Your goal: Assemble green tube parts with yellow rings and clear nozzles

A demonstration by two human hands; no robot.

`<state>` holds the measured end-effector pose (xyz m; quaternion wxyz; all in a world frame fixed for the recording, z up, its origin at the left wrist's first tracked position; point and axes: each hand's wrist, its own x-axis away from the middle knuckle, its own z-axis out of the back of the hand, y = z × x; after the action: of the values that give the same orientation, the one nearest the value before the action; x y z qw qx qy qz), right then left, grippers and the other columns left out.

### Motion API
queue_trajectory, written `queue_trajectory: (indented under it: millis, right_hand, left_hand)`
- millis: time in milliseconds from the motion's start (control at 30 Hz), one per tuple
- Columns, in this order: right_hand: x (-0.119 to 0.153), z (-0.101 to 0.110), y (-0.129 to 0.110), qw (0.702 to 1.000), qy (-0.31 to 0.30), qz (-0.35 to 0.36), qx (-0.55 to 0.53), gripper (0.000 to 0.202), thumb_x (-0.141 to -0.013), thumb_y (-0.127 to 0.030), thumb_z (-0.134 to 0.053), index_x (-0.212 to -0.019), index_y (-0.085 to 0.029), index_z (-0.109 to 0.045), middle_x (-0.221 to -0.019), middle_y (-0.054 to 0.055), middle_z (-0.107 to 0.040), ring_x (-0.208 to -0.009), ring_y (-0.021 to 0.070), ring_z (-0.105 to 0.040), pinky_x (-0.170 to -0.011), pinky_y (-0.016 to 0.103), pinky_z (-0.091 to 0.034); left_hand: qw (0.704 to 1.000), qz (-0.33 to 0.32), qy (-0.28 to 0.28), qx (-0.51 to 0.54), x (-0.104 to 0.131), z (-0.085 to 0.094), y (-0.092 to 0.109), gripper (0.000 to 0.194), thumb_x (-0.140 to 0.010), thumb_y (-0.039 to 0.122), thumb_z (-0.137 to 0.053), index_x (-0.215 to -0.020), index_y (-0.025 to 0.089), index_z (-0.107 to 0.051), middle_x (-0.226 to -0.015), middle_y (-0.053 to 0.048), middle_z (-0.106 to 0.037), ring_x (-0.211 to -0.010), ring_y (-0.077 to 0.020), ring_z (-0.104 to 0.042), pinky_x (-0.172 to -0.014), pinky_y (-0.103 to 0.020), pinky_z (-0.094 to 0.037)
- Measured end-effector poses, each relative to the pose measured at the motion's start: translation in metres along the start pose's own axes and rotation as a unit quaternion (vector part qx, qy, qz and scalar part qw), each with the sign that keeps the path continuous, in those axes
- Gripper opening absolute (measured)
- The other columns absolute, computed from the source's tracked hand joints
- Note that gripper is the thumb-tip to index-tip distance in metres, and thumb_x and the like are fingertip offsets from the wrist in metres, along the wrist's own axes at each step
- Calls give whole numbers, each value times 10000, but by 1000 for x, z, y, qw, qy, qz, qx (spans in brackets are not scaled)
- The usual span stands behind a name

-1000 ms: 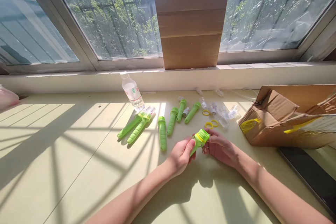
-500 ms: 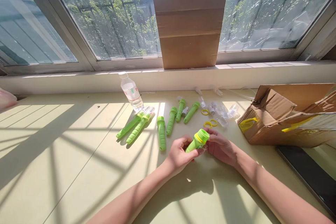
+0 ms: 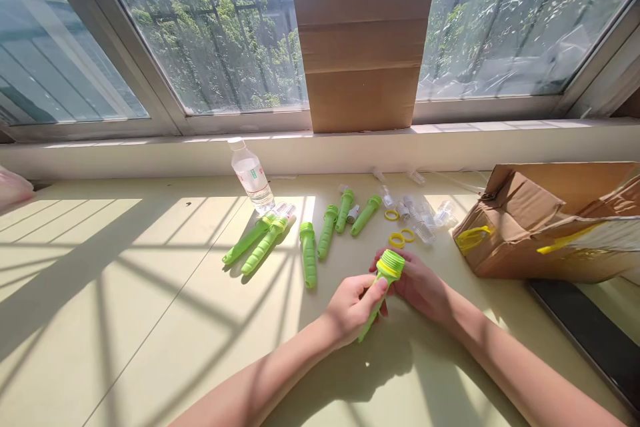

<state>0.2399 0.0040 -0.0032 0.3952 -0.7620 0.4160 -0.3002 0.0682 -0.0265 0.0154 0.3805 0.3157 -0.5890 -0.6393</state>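
My left hand point(image 3: 354, 307) is wrapped round a green tube point(image 3: 391, 263) with a threaded top and a yellow ring below the threads. The tube tilts, its threaded end up and to the right. My right hand point(image 3: 419, 283) is just behind the threaded end, its fingers partly hidden by the tube, so its grip cannot be made out. Several more green tubes point(image 3: 309, 255) lie on the table beyond my hands. Loose yellow rings point(image 3: 397, 240) lie near my right hand, beside clear plastic parts point(image 3: 423, 219).
A water bottle point(image 3: 253, 179) stands at the back, behind two green tubes. On the right is an open cardboard box point(image 3: 520, 247), with a dark flat device point(image 3: 585, 337) in front of it. The window ledge point(image 3: 150, 157) runs along the back.
The held tube has turned more upright, and its lower end now shows beneath my left hand. Both hands have shifted slightly, my right hand's fingers moving behind the threaded end.
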Motion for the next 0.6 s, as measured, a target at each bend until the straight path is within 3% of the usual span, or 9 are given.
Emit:
queue_trajectory:
  millis: [133, 267, 367, 433, 600]
  right_hand:
    - [2, -10, -6, 998, -46, 39, 15, 287, -939, -461, -619, -972, -195, -721, -879, 69, -682, -671, 182, -628, -655, 358, -527]
    - [3, -12, -3, 995, -14, 48, 82, 340, -886, -443, -707, -1150, -228, -717, -1107, 101, -701, -844, 209, -662, -791, 387, -542]
    - [4, -11, 5, 985, 18, 58, 159, 474, -791, -368, -813, -1233, -258, -682, -1205, 103, -683, -1011, 247, -652, -855, 386, -540]
    - [3, -11, 12, 976, 26, 75, 202, 578, -742, -329, -845, -1282, -263, -652, -1216, 107, -676, -1044, 257, -641, -843, 378, -544]
    - [0, -16, 23, 958, 58, 106, 260, 638, -783, -265, -750, -1390, -262, -551, -1180, 96, -679, -940, 229, -665, -801, 375, -555]
  left_hand:
    - [993, -8, 107, 42, -3, 0, 1, 642, -902, 760, -426, -681, 176, -577, -549, -30, -556, -506, -133, -491, -511, -266, -398]
    - [982, -16, 176, 60, -4, 2, 3, 535, -952, 683, -403, -907, 190, -607, -656, -36, -624, -570, -166, -549, -582, -304, -480]
    - [971, -44, 232, 50, -4, 5, 5, 382, -984, 560, -438, -1062, 214, -579, -901, -71, -689, -811, -214, -658, -802, -365, -548]
    - [961, -71, 265, 41, -4, 6, 5, 296, -989, 474, -473, -1142, 232, -550, -1062, -86, -683, -1011, -235, -665, -962, -397, -522]
    - [964, -86, 245, 50, -3, 4, 1, 252, -996, 424, -484, -1194, 268, -496, -1112, -83, -693, -1056, -262, -683, -923, -434, -555]
